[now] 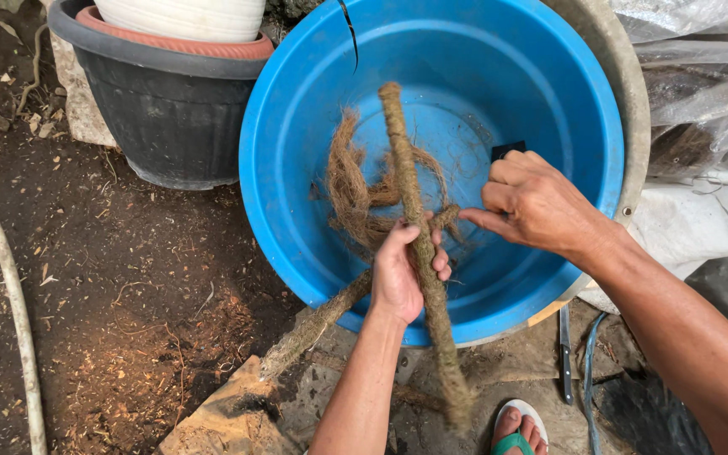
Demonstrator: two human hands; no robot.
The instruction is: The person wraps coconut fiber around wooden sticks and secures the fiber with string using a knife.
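I'm gripping a coir-wrapped pole (415, 227) in my left hand (404, 270), fingers closing round its middle, so the pole is running up past my knuckles over the blue tub (297, 126) and down toward my foot in a green sandal (516, 430). My right hand (532, 202) is hovering just beside it, to the right, fingers curled and pinching a strand of coconut fibre (448, 216) that is leading onto the pole. A loose tangle of coir (351, 190) is lying inside the tub, beyond my left hand. A second wrapped pole (313, 329) is slanting under my left wrist onto the ground. A knife (565, 341) is lying beneath my right forearm.
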